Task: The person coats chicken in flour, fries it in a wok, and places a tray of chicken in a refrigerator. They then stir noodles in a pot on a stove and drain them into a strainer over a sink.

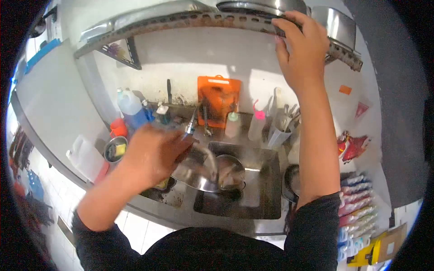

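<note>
My right hand [302, 47] is raised to the metal shelf [203, 21], its fingers spread at the edge of a round metal pan or lid [253, 6]. Over the sink's left side, my left hand [156, 151] is blurred by motion, with its fingers curled around something metallic, apparently part of a shiny bowl or pan [199, 176]. What exactly the fingers grip is hidden. Another metal pot [231, 174] lies in the dark sink [266, 198] beside it. Just above my left hand is the faucet [191, 125].
An orange cutting board [219, 97] leans on the wall behind the sink. Squeeze bottles [257, 125] and a utensil holder [279, 135] stand right of it. Jugs [86, 158] and a bowl with a sponge [115, 149] are at left. A pot [335, 28] sits on the shelf.
</note>
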Demonstrator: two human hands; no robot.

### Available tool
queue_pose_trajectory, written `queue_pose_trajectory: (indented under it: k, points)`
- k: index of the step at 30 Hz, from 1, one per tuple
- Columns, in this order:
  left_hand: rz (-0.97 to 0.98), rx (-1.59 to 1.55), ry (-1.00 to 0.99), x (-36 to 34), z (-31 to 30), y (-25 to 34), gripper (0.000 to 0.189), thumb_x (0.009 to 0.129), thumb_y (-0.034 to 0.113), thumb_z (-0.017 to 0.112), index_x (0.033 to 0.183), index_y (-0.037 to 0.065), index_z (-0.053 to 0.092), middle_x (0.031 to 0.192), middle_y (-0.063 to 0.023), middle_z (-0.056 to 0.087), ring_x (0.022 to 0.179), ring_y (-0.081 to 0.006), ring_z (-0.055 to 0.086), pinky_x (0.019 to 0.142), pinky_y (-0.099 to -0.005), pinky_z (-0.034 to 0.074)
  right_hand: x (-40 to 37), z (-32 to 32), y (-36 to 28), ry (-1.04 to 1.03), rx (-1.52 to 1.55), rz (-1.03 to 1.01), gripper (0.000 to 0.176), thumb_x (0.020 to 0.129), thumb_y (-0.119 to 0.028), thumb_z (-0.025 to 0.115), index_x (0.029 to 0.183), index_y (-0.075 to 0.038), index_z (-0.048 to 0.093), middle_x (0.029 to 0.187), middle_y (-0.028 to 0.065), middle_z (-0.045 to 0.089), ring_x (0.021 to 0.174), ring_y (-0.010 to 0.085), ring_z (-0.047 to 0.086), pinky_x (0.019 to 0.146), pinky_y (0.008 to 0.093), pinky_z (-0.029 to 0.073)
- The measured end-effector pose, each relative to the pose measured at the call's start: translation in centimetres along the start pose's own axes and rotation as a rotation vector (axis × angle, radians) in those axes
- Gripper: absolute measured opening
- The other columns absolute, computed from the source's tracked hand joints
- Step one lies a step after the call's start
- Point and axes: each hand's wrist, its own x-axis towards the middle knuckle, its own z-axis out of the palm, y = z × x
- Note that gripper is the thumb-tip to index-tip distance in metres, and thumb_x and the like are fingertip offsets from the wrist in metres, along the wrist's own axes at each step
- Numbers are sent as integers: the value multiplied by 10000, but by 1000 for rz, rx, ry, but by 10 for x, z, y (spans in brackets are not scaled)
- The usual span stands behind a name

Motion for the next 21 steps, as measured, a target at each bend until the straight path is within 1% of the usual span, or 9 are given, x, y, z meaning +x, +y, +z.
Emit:
queue_pose_trajectory:
  k: [4, 8, 10, 13, 14, 15, 17, 20, 21]
  points:
    - [-67, 149, 232, -61, 99, -14, 505, 786, 136, 657, 1289, 136, 614, 1047, -152, 676, 864, -333, 664, 717, -430, 478, -79, -56, -42, -147, 145, 145, 300, 725, -101, 725, 1024, -109, 693, 1095, 119, 639, 1021, 355, 566, 891, 492, 427]
    - [-317, 173, 135, -117, 197, -41, 527, 828, 80, 644, 1348, 111, 562, 1105, -203, 657, 946, -376, 658, 766, -448, 496, -244, -97, -103, -507, 429, 637, 213, 785, -96, 705, 988, -50, 661, 1042, 165, 643, 971, 376, 582, 857, 468, 443]
    - [-830, -267, 118, -149, 233, -40, 555, 869, 44, 624, 1405, 77, 483, 1132, -234, 651, 1057, -422, 636, 870, -485, 493, -329, -113, -148, -824, 611, 942, 260, 822, -128, 738, 1051, -44, 646, 1030, 168, 657, 951, 353, 620, 878, 438, 486]
    - [-990, -874, 127, -190, 283, -34, 611, 908, 101, 655, 1451, 37, 382, 1248, -304, 602, 1198, -452, 579, 982, -491, 463, -366, -126, -227, -1027, 1090, 1507, 431, 892, -131, 737, 1265, -31, 544, 1183, 109, 642, 990, 209, 636, 887, 372, 519]
    - [-819, -762, 85, -205, 294, -19, 629, 922, 120, 653, 1470, 40, 354, 1288, -314, 568, 1222, -457, 560, 1001, -492, 453, -381, -122, -254, -1053, 1129, 1481, 431, 892, -131, 737, 1265, -31, 544, 1183, 109, 642, 990, 209, 636, 887, 372, 519]
    - [-684, -626, 67, -225, 297, 0, 649, 936, 138, 652, 1488, 43, 326, 1328, -325, 535, 1246, -461, 541, 1020, -492, 443, -408, -106, -287, -1045, 1286, 1411, 478, 904, -141, 732, 1313, -25, 512, 1224, 112, 623, 1037, 218, 622, 928, 377, 502]
    - [-877, -992, -105, -225, 270, 23, 670, 971, 164, 620, 1524, 37, 262, 1433, -289, 468, 1277, -406, 526, 1065, -464, 421, -431, -90, -309, -1042, 1440, 1338, 525, 916, -151, 727, 1360, -19, 481, 1265, 115, 604, 1085, 228, 607, 969, 382, 485]
    - [-935, -1235, -48, -258, 200, 33, 694, 983, 169, 606, 1551, 42, 230, 1435, -251, 489, 1257, -328, 546, 1068, -423, 429, -419, -72, -322, -1614, 1309, 1680, 567, 945, -120, 674, 1437, -19, 411, 1355, 119, 541, 1221, 249, 534, 1064, 368, 405]
    - [-948, -1446, 34, -286, 185, 27, 711, 984, 171, 604, 1566, 47, 213, 1425, -235, 508, 1247, -286, 553, 1066, -404, 434, -388, -71, -327, -1208, 1449, 1539, 605, 944, -95, 629, 1476, -5, 353, 1416, 172, 496, 1290, 272, 493, 1100, 386, 375]
